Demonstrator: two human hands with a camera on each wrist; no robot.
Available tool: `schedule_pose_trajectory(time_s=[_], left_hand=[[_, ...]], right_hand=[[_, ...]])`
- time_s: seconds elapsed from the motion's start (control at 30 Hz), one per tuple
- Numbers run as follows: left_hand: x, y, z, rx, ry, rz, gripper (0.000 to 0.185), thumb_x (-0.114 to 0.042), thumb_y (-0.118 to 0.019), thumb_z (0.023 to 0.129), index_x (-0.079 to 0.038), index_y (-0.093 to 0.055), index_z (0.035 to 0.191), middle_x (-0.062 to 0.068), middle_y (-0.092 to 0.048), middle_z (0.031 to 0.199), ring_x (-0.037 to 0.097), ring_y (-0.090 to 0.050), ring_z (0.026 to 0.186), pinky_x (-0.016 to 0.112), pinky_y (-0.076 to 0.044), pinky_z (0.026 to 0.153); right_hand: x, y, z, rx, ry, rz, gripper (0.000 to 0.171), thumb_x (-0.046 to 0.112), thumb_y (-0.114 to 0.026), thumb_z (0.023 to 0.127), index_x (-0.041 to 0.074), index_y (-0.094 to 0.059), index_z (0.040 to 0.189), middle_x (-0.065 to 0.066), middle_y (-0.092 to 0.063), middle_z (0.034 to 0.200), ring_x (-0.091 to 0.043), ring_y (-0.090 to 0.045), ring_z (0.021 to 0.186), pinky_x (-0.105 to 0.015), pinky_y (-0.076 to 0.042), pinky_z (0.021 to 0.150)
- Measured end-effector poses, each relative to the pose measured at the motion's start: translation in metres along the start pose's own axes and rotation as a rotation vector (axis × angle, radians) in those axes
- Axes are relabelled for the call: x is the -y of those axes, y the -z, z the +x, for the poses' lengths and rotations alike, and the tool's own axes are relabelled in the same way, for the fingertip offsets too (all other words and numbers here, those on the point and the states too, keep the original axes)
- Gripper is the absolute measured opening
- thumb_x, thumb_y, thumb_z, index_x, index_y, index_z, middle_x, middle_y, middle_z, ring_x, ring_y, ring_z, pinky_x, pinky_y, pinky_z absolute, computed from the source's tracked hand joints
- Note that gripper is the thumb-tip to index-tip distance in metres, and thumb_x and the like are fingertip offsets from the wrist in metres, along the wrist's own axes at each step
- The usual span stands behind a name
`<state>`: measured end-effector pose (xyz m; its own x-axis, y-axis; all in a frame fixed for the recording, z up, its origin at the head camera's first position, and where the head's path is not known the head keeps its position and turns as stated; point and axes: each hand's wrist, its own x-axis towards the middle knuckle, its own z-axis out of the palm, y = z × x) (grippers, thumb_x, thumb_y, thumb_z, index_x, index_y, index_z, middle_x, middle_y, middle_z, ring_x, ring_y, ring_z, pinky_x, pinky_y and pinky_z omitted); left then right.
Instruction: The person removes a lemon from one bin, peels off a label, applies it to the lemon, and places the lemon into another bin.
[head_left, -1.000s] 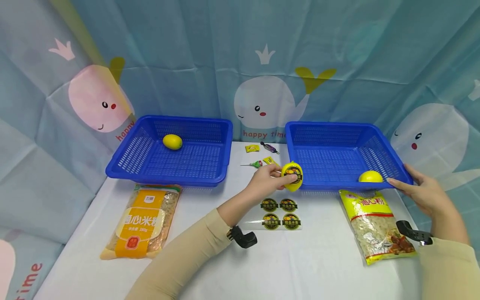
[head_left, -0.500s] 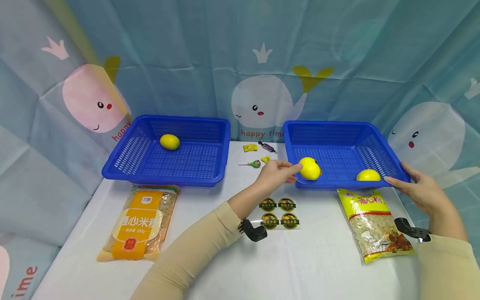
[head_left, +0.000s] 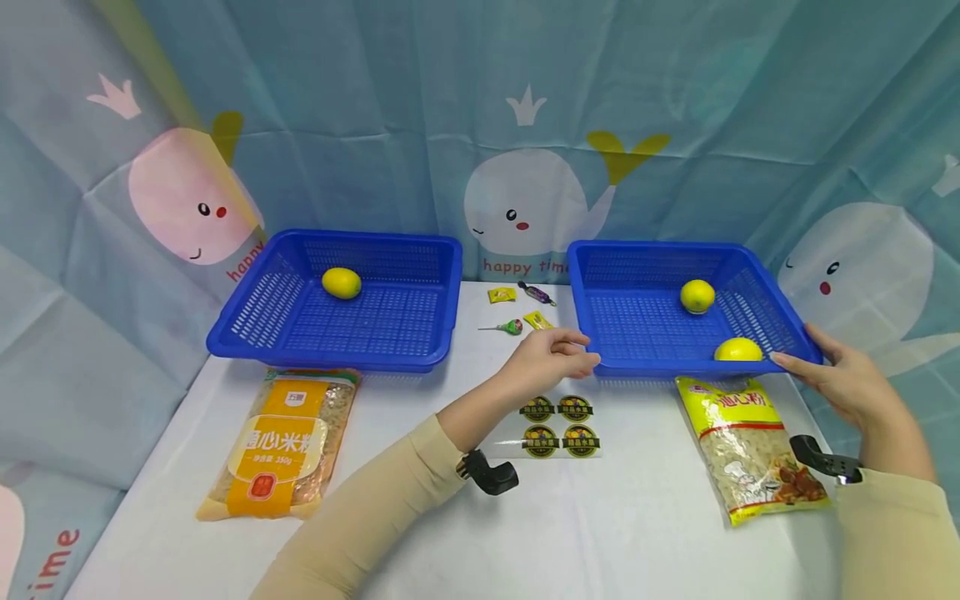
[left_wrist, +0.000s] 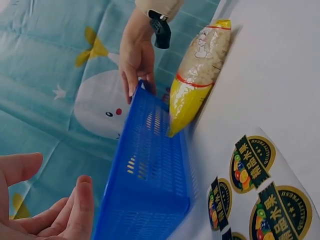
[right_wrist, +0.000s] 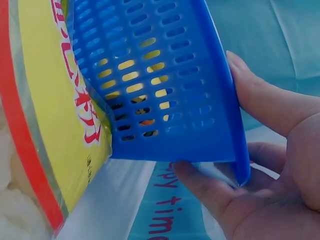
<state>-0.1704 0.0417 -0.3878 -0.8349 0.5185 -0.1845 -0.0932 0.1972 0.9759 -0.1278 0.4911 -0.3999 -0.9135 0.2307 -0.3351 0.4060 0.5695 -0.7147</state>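
Observation:
My left hand [head_left: 577, 352] hovers empty with relaxed fingers at the front-left corner of the right blue basket [head_left: 592, 275], just short of touching it. In the left wrist view that hand [left_wrist: 55, 215] shows bare fingers beside the basket's wall [left_wrist: 150, 165]. My right hand [head_left: 798, 364] grips the basket's front-right corner; the right wrist view has the thumb [right_wrist: 265, 100] over the rim and the fingers [right_wrist: 210, 185] underneath. Two lemons lie inside, one [head_left: 697, 296] towards the back right, one [head_left: 738, 350] by the front right corner.
A second blue basket [head_left: 255, 308] on the left holds one lemon [head_left: 342, 283]. Between the baskets lie small candies [head_left: 506, 327]. A sheet of round stickers [head_left: 558, 425] sits in front, an orange food pack [head_left: 281, 442] at the left, a yellow pack [head_left: 750, 450] at the right.
My left hand let go of the stickered lemon over the right basket; it rolled to the back right. The hand has drawn back a little and is empty. My right hand kept its grip.

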Motion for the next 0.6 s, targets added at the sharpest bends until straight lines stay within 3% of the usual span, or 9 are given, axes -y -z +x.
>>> schedule_pose_trajectory(time_s=[0.2,0.4,0.5,0.6], left_hand=[[-0.003,0.02,-0.013,0.011,-0.04,-0.003,0.048,-0.033,-0.073,0.094,-0.011,-0.061,0.135,0.0,-0.075,0.105,0.016,-0.072,0.093,0.041,-0.052,0.101],[-0.005,0.043,-0.027,-0.04,-0.056,0.021,0.039,-0.03,-0.071,0.095,-0.013,-0.064,0.13,0.003,-0.074,0.106,0.017,-0.072,0.093,0.038,-0.053,0.098],[-0.004,0.053,-0.032,-0.078,-0.062,0.029,0.039,-0.029,-0.07,0.095,-0.011,-0.063,0.129,0.009,-0.074,0.11,0.017,-0.072,0.093,0.037,-0.055,0.096],[-0.003,0.061,-0.036,-0.102,-0.059,0.036,0.039,-0.029,-0.071,0.095,-0.011,-0.063,0.128,0.012,-0.073,0.113,0.018,-0.072,0.093,0.036,-0.055,0.095]], right_hand=[[0.01,0.0,-0.006,-0.067,0.019,-0.106,0.103,0.056,-0.06,0.096,0.016,0.011,0.159,-0.04,0.007,0.158,-0.068,-0.009,0.138,-0.082,-0.023,0.101],[0.036,-0.009,-0.018,-0.218,0.041,-0.229,0.099,0.063,-0.058,0.093,0.019,-0.001,0.162,-0.038,-0.002,0.16,-0.067,-0.009,0.141,-0.084,-0.023,0.099],[0.054,-0.022,-0.027,-0.273,0.063,-0.202,0.095,0.063,-0.057,0.093,0.019,-0.009,0.163,-0.034,-0.006,0.163,-0.063,-0.01,0.144,-0.083,-0.023,0.102],[0.077,-0.042,-0.038,-0.329,0.149,-0.109,0.088,0.057,-0.061,0.094,0.019,-0.02,0.162,-0.025,-0.013,0.166,-0.056,-0.015,0.148,-0.075,-0.024,0.11]])
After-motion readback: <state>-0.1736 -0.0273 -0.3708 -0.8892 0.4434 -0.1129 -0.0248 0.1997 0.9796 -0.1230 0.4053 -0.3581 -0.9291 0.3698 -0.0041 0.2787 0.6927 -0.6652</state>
